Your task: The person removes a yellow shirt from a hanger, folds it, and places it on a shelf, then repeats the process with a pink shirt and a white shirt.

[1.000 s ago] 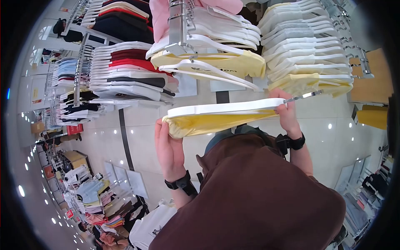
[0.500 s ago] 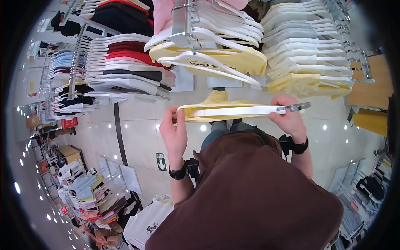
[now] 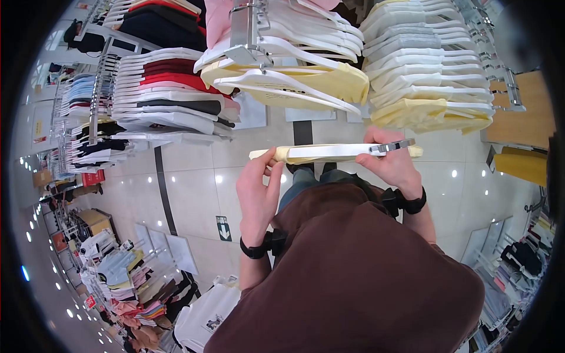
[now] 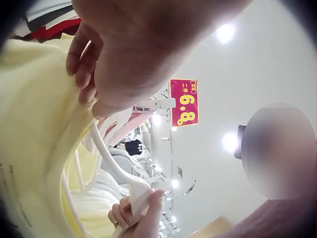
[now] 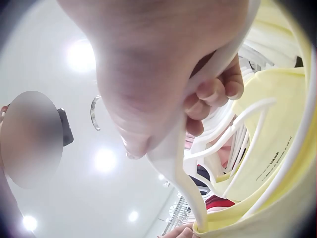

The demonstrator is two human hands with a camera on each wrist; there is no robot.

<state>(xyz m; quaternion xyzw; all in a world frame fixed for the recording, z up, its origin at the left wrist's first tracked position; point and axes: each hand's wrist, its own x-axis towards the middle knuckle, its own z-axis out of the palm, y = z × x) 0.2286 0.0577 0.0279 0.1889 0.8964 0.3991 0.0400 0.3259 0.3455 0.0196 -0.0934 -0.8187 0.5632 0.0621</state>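
My right hand [image 3: 391, 162] grips a white clothes hanger [image 3: 329, 151] by its middle, close to the metal hook. A pale yellow T-shirt [image 4: 29, 89] hangs about the hanger, with its neck opening around it in the right wrist view. At the shirt's neckline, beside the hanger's end, my left hand [image 3: 257, 191] pinches the cloth between thumb and fingers. The hanger's far arm is hidden inside the shirt. Beyond my hands, a bare white hanger [image 3: 294, 91] hangs on the rack before another yellow T-shirt [image 3: 347, 79].
A metal rack arm [image 3: 242, 35] holds several hangers ahead of me. White and yellow shirts [image 3: 432, 94] hang at the right, red and dark ones [image 3: 170, 76] at the left. Behind my left elbow is a white printed T-shirt [image 3: 206, 315]. A red price sign [image 4: 184, 102] hangs above.
The shirt and hanger have turned nearly level and come slightly toward me. My left hand has moved right along the neckline, and the hanger's end now sits inside the shirt.
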